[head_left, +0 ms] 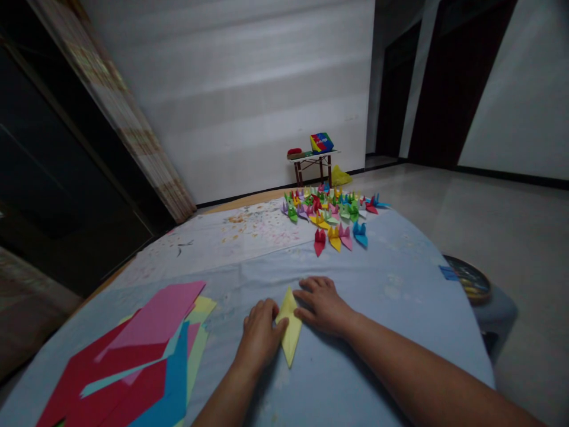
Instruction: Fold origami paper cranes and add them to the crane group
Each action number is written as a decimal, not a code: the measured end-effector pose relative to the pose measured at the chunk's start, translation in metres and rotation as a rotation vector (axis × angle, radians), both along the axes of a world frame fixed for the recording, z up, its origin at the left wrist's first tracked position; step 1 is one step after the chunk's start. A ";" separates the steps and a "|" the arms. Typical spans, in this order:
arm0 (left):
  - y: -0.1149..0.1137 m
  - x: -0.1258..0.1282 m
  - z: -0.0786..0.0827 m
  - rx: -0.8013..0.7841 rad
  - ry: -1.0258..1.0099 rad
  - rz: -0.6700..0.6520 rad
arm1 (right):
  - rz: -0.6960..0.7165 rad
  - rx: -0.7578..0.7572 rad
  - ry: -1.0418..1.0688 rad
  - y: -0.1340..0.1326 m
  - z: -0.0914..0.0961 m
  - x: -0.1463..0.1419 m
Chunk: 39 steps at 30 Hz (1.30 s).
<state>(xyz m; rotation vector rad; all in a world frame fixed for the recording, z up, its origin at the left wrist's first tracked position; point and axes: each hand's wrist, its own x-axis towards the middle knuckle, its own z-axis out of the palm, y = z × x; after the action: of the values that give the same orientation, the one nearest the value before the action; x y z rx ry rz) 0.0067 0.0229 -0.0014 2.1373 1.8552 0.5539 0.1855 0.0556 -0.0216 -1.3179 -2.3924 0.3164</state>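
A pale yellow sheet of origami paper (pixel 291 338), folded into a narrow diamond, lies on the tablecloth with one point facing me and one facing away. My left hand (pixel 260 335) is on its left edge, thumb resting on the paper and fingers curled beside it. On the other side, my right hand (pixel 324 305) has thumb and forefinger at the right edge, its remaining fingers bent against the cloth. The undersides of both hands are hidden. Beyond them stand a red paper crane (pixel 319 242), a yellow crane (pixel 334 238), a pink crane (pixel 345 236) and a blue crane (pixel 360 233).
Coloured paper sheets (pixel 146 320) lie in a loose pile at the left. Many more folded cranes (pixel 315 204) cluster at the table's far end. A stool (pixel 471 281) stands off the right edge. By the wall, a small table (pixel 313 157) carries a colourful box (pixel 321 142).
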 end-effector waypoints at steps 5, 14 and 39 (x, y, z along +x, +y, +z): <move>-0.003 -0.002 -0.007 -0.002 -0.459 -0.001 | 0.019 -0.011 0.181 0.002 -0.001 -0.001; 0.003 -0.003 -0.006 -0.077 -0.985 0.026 | 0.111 -0.292 0.722 0.003 0.006 -0.006; -0.002 0.009 -0.004 -0.251 -1.245 0.108 | 0.154 -0.531 1.003 0.001 0.006 -0.006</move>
<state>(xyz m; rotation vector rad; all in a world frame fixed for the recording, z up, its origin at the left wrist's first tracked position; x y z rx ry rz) 0.0161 0.0208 -0.0051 1.0239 1.1773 1.2119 0.1791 0.0568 -0.0153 -0.8147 -1.5648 1.3562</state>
